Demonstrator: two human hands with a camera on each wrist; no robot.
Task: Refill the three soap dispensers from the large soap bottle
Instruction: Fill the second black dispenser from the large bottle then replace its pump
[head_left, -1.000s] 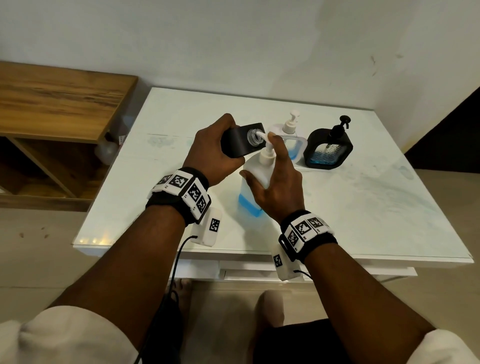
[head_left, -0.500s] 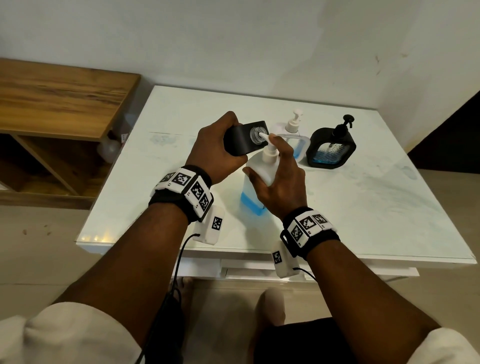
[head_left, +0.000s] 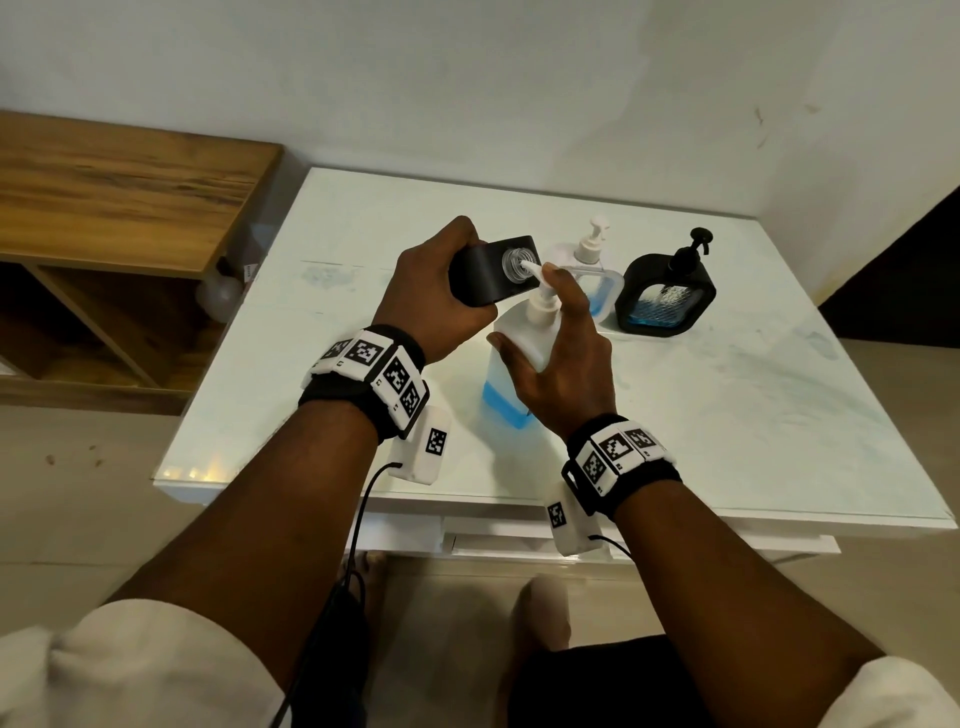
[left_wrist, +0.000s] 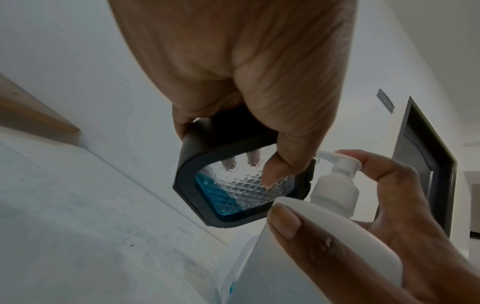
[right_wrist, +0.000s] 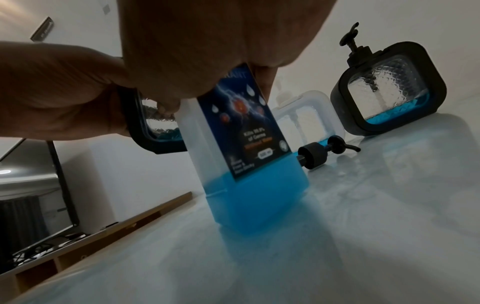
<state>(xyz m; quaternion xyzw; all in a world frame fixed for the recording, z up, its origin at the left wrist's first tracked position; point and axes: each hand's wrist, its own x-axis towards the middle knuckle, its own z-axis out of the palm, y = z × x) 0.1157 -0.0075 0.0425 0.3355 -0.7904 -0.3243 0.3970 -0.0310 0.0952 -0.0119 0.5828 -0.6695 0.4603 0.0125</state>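
Note:
The large soap bottle (head_left: 506, 343), white with blue soap low in it, stands on the white table (head_left: 727, 415). My right hand (head_left: 553, 325) grips its shoulder, thumb on the body and a finger on top of the white pump head (left_wrist: 337, 164). My left hand (head_left: 441, 291) holds a black dispenser (head_left: 493, 273) tilted on its side. Its open neck sits against the pump spout. A little blue soap lies in this dispenser (left_wrist: 233, 191). Its black pump (right_wrist: 324, 152) lies loose on the table behind the large bottle (right_wrist: 254, 185).
A clear dispenser (head_left: 597, 280) with a white pump and a second black dispenser (head_left: 665, 296) with its pump on stand at the back right, each holding some blue soap. A wooden shelf unit (head_left: 119, 192) is left of the table. The wall runs close behind.
The open neck of the black dispenser has closed onto the pump spout. Both hands keep their holds and have hardly shifted.

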